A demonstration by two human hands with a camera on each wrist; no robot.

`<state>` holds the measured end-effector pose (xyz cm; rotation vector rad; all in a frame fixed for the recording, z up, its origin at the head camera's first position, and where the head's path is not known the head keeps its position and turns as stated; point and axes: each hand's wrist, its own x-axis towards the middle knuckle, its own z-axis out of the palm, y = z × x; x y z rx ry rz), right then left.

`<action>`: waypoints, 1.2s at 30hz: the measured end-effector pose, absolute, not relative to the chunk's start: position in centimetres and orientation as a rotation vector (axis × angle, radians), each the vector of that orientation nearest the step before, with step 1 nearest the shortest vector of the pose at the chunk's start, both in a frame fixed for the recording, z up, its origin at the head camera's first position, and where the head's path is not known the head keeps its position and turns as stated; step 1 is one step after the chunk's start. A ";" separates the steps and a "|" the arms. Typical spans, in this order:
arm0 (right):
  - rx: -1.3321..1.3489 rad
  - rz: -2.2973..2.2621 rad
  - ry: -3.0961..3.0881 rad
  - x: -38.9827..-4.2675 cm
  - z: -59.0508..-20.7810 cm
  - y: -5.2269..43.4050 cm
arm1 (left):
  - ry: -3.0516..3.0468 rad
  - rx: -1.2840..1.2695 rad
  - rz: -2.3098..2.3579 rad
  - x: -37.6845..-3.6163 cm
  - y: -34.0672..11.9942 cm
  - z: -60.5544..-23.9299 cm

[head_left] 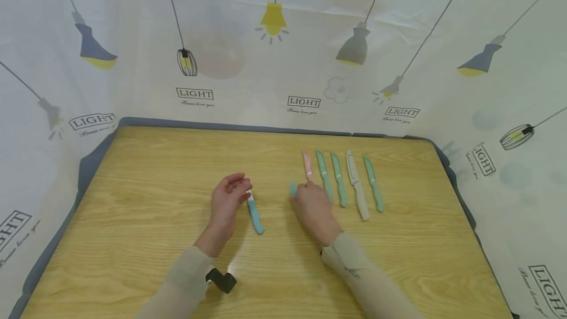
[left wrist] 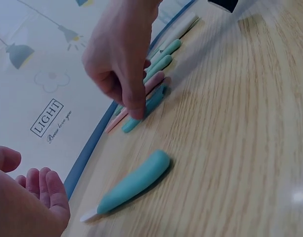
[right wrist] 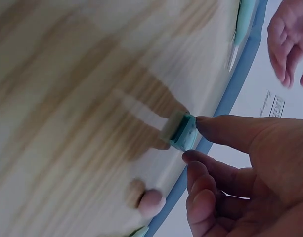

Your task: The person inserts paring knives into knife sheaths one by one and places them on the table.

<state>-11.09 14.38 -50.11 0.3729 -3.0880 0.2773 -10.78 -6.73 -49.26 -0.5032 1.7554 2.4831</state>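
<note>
A small knife with a blue handle [head_left: 255, 218] and a white blade lies on the wooden table. Just left of its blade, my left hand [head_left: 225, 203] hovers with loosely bent fingers, holding nothing. My right hand [head_left: 313, 208] pinches a blue blade cover [right wrist: 185, 132] between thumb and index finger, low at the tabletop. The head view shows only the cover's tip past the fingers. Close beside that hand lies a pink knife [head_left: 307, 163], its handle partly hidden by the fingers.
Right of the pink knife, several green knives [head_left: 372, 183] and a longer cream knife [head_left: 357, 186] lie in a row. A pale curtain [head_left: 248, 107] printed with lamps surrounds the wooden table [head_left: 146, 201]. Black wrist devices [head_left: 221, 280] are worn on the sleeves.
</note>
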 end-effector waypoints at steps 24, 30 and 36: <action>0.110 0.557 -3.065 -10.9 -47.5 18.7 | 2.583 0.202 1.086 -12.7 -2.4 -48.8; 0.100 0.579 -3.056 -10.8 -47.4 19.7 | 2.652 0.328 0.737 -13.3 -0.6 -49.0; 0.048 0.611 -3.091 -10.6 -47.5 20.2 | 2.684 0.386 0.632 -13.7 0.5 -49.1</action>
